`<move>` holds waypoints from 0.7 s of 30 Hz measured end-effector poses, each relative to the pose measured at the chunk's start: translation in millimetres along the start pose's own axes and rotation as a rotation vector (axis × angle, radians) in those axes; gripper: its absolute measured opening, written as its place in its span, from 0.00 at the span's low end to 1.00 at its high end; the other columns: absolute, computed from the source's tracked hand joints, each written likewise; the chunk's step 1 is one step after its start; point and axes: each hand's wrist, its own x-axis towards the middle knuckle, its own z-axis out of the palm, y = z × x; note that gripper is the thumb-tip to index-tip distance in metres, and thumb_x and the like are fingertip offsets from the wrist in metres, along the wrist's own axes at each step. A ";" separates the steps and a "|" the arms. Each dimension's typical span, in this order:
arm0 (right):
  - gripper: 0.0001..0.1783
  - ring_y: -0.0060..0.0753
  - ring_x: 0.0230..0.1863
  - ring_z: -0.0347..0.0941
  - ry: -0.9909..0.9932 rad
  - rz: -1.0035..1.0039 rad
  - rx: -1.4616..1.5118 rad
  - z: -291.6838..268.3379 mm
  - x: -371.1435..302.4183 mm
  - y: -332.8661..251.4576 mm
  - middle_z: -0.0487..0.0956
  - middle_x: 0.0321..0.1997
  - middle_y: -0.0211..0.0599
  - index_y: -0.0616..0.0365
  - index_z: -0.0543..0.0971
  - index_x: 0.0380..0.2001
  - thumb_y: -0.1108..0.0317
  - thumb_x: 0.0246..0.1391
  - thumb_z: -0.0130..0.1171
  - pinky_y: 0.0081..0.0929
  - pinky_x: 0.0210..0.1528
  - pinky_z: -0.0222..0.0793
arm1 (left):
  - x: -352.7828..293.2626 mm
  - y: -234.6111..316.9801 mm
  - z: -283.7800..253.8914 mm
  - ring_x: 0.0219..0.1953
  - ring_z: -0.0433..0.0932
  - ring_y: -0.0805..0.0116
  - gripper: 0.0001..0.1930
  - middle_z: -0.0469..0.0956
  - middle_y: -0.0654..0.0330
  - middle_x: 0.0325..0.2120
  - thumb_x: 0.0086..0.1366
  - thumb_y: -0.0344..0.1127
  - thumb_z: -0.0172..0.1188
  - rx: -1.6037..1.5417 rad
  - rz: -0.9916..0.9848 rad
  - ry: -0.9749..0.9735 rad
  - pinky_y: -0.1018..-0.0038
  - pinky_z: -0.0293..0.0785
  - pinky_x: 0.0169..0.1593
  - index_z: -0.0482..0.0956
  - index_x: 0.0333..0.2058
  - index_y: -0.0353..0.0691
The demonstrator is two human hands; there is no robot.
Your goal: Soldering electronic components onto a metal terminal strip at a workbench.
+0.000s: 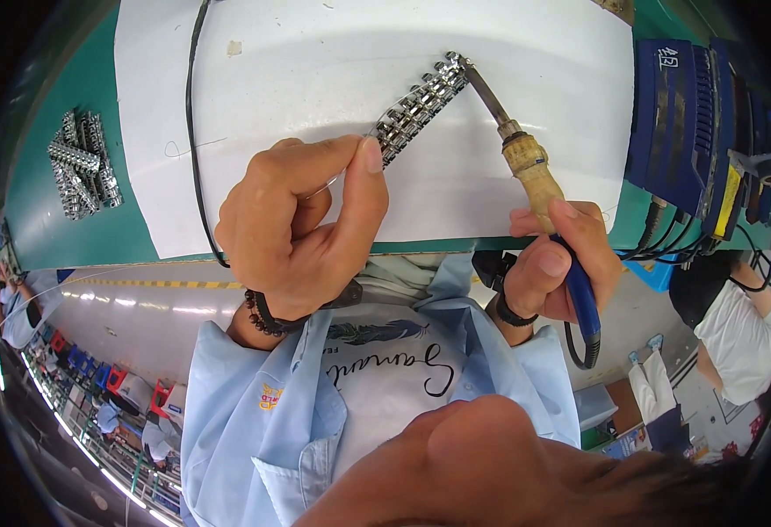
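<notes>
— What's closest to the lens?
— The person's own chin and light blue shirt [254, 422], low in the picture. Above them, the left hand [302, 224] pinches one end of a strip of small metal parts [421, 107] between thumb and fingers.
— And the other?
— The right hand [554, 263] is wrapped round a soldering iron [526, 162], its tip touching the strip's far end over the white sheet [333, 53] on the green surface [69, 228].
— Anything else?
— A pile of metal parts [82, 165] far left, and a blue unit [688, 132] to the right.
</notes>
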 end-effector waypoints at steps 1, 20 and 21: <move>0.21 0.28 0.16 0.69 -0.004 0.010 0.006 0.1 0.1 -0.6 0.75 0.15 0.43 0.69 0.76 0.38 0.56 0.56 0.56 0.21 0.23 0.61 | 0.0 0.2 -0.2 0.10 0.49 0.85 0.08 0.59 0.72 0.08 0.47 0.18 0.66 -0.002 -0.005 -0.002 0.84 0.43 0.16 0.76 0.25 0.33; 0.19 0.30 0.14 0.69 0.136 0.030 0.089 -2.7 -3.1 -4.4 0.73 0.28 0.50 0.71 0.68 0.40 0.62 0.59 0.51 0.20 0.15 0.65 | 1.1 9.3 -7.4 0.11 0.48 0.85 0.08 0.63 0.71 0.09 0.48 0.19 0.66 0.014 -0.036 -0.014 0.84 0.43 0.16 0.76 0.25 0.35; 0.18 0.30 0.14 0.69 0.150 0.059 0.099 -2.1 -3.0 -5.0 0.73 0.28 0.50 0.72 0.68 0.40 0.62 0.59 0.51 0.19 0.14 0.65 | 0.7 9.5 -7.7 0.11 0.48 0.85 0.08 0.63 0.71 0.09 0.48 0.19 0.66 0.013 -0.041 -0.017 0.84 0.43 0.16 0.76 0.25 0.35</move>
